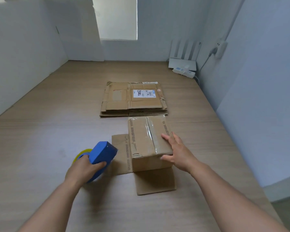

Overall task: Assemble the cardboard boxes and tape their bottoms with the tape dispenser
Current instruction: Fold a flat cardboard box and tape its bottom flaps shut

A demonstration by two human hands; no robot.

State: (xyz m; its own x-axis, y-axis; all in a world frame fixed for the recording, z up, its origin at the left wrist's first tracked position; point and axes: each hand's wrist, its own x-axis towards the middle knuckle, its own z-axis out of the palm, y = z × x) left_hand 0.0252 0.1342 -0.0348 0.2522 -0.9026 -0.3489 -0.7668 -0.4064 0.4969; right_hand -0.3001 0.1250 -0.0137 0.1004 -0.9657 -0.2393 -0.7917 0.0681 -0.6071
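Right now my left hand (84,166) is curled tight around the blue tape dispenser (101,153), just left of the cardboard box (146,136). My right hand (176,151) lies on the box's right near corner, fingers straight and spread over the top, thumb against the near side. The box stands on the wooden table (57,131) with a clear tape strip along its upturned seam and loose flaps splayed at its foot. Just beyond it lies a stack of flattened boxes (132,99).
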